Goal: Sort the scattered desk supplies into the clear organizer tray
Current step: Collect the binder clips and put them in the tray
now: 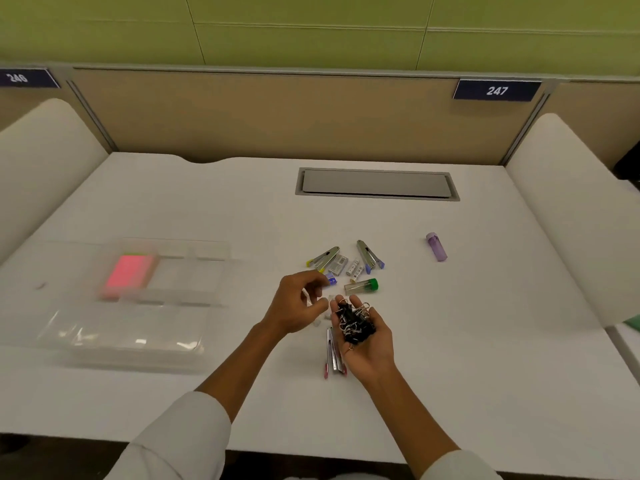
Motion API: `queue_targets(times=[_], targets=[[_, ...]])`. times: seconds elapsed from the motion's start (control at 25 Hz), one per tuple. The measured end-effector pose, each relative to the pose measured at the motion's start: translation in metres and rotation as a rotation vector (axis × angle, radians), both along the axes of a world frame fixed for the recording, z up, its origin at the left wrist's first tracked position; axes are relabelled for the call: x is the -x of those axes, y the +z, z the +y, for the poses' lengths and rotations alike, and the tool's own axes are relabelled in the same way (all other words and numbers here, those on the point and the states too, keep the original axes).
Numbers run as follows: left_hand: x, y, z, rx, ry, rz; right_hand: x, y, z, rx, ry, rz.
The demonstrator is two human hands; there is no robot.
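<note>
Right hand [360, 336]: palm up and cupped like a bowl, cradling a heap of black binder clips [355, 322]; my read is it serves as a collecting dish so the whole batch goes over in one trip.
Left hand [299, 303]: hovering just beside the heap, fingers [320, 308] curled narrow, thumb towards forefinger; whether a clip sits between them, I cannot tell.
Clip count: too tangled to number, a good handful.
Organizer tray [166, 271]: clear, blurred, well apart to the left on the bench [485, 341]; one pink pad [128, 275] lies in a left compartment, the other compartments look bare.
Clear lid or second tray [121, 337]: nearer the bench edge, contents unclear.
Staplers: three, one with yellow trim [323, 259], one with blue [369, 256], one with red [334, 355] lying half under the right hand.
Tubes: two, green-capped [362, 286] in the pile, purple [437, 247] off alone to the right.
Small white cylinders [355, 268]: two or three, hard to separate.
Progress: early, I'd say; most supplies remain outside the tray.
</note>
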State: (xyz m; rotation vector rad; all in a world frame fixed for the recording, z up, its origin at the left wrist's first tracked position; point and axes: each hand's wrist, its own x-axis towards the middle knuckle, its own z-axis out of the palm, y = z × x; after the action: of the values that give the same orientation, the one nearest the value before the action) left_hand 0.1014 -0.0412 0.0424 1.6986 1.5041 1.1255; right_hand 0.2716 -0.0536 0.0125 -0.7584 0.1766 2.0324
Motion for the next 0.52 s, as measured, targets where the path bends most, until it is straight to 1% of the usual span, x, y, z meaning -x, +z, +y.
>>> queue_targets(times=[0.12, 0.24, 0.36, 0.52], targets=[[0.039, 0.010, -0.007, -0.030, 0.038, 0.047, 0.023, 0.007, -0.006, 0.003, 0.011, -0.007], [0.092, 0.020, -0.015, -0.023, 0.076, 0.170, 0.061, 0.014, -0.017, -0.005, 0.001, 0.031], [0.155, 0.022, -0.034, 0.010, 0.118, 0.294, 0.118, 0.026, -0.036, -0.005, 0.033, 0.106], [0.240, 0.007, -0.072, 0.020, 0.225, 0.439, 0.202, 0.041, -0.058, -0.012, 0.081, 0.247]])
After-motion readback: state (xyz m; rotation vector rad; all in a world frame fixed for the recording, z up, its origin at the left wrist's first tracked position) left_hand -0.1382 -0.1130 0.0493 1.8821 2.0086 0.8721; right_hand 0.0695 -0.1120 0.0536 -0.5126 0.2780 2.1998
